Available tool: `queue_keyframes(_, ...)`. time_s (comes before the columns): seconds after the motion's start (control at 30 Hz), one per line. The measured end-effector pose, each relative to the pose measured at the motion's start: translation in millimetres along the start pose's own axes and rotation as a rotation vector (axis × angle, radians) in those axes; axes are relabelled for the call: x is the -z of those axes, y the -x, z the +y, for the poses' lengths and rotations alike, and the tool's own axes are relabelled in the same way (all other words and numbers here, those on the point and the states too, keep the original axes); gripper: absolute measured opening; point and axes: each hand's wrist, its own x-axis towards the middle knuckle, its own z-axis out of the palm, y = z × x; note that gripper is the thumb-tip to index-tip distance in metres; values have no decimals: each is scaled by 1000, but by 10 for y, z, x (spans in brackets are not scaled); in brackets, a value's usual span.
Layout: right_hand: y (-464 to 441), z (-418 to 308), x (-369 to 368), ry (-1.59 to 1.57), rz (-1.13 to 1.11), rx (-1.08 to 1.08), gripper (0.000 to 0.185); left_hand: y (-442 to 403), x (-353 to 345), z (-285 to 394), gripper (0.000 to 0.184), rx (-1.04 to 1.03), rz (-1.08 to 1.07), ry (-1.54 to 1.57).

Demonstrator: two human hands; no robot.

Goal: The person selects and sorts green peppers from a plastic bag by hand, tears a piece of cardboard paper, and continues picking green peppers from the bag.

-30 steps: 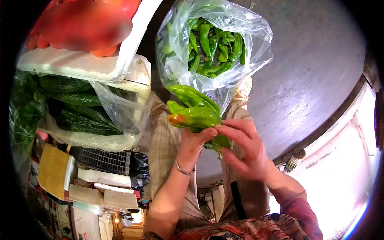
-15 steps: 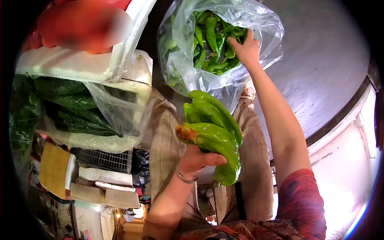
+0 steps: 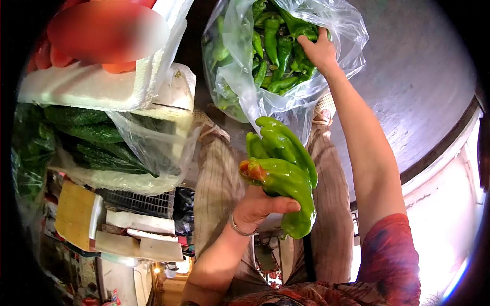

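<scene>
My left hand (image 3: 263,204) is wrapped round several light green peppers (image 3: 288,176), held over my lap; one has a reddish-orange end. Most of its fingers are hidden behind the peppers, and the thumb lies across the front one. Inside the mouth of a clear plastic bag (image 3: 240,86), my right hand (image 3: 319,51) grips a green pepper (image 3: 296,25) at the right side, with some fingertips out of sight. More green peppers (image 3: 278,48), darker and thinner, fill the bag around it.
Left of me stands a white foam box (image 3: 81,86) with red produce, partly blurred. Below it, dark green cucumbers (image 3: 102,148) lie in a plastic-lined box. A black crate (image 3: 140,203) and foam pieces (image 3: 140,222) are lower left. Grey floor (image 3: 408,92) extends right.
In the bag, my right hand has shifted slightly right, and a larger pepper now shows at its fingers. The peppers in my left hand have moved a little right in view.
</scene>
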Motion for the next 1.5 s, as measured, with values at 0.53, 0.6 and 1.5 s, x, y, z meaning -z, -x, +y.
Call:
queue_keyframes(0.53,1711,364,1363,-1228,-873,-436,49,-93,-187,138,86,-193,94,-61)
queue_keyframes(0.6,1862,331,1447,-1230,-897,-441,50,-124,-148,105,86,-202,72,-60)
queue_keyframes(1.5,4318,-1716,2227,-435,-894,496,90,2240,-285,-218,58,-552,50,117)
